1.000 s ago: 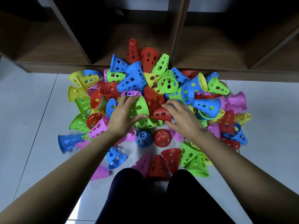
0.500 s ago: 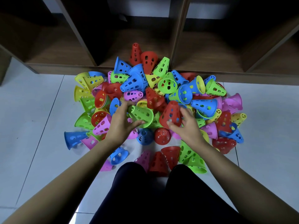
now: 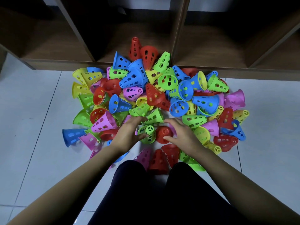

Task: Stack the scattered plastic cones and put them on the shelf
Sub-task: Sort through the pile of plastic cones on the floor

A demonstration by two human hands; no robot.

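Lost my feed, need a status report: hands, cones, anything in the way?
Left hand grips green cone. Right hand open, thumb on red cone. Loose pile crowds both.

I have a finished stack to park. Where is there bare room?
Bare tile lies left of the blue cone and right of the yellow cone. The left shelf bay and right shelf bay show bare wood. Crowded: the pile against the shelf edge, and the middle bay's mouth, where two red cones sit.
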